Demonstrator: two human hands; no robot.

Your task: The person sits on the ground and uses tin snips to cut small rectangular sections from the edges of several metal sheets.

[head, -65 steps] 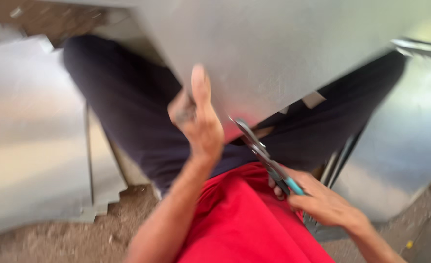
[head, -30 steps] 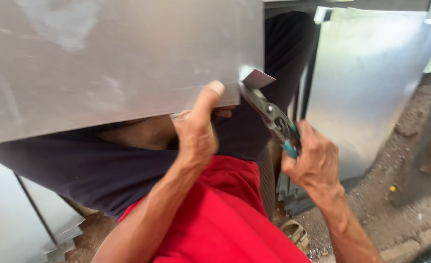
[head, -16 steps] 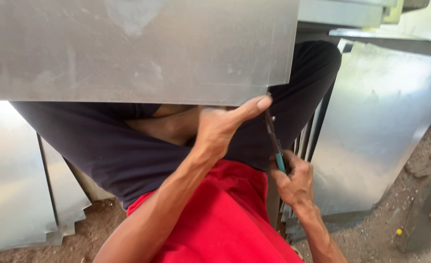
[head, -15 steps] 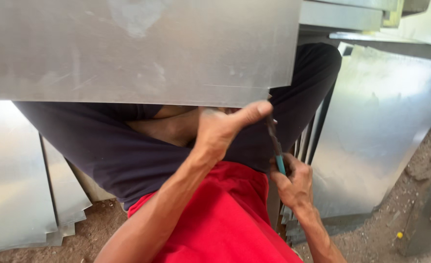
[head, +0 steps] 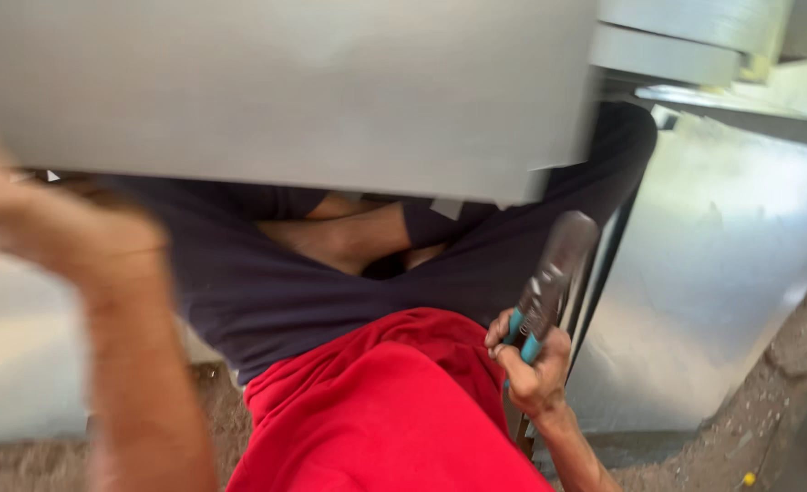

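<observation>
A large grey metal sheet [head: 285, 91] lies across my lap and fills the top of the view. My right hand [head: 533, 369] is closed on tin snips [head: 549, 278] with teal handles. Their jaws point up, just below and apart from the sheet's lower right corner. My left hand [head: 16, 205] is blurred at the far left, by the sheet's lower edge, and its grip cannot be made out. Below the sheet I see my dark trousers [head: 312, 282] and red shirt [head: 376, 410].
More metal sheets stand at the right [head: 713, 292] and at the lower left [head: 20, 364]. Stacked metal pieces [head: 695, 46] sit at the top right. The dirt ground [head: 786, 401] shows at the bottom right.
My left hand has swung from the middle of the sheet's lower edge out to the far left. The snips have come off the sheet's edge and dropped lower.
</observation>
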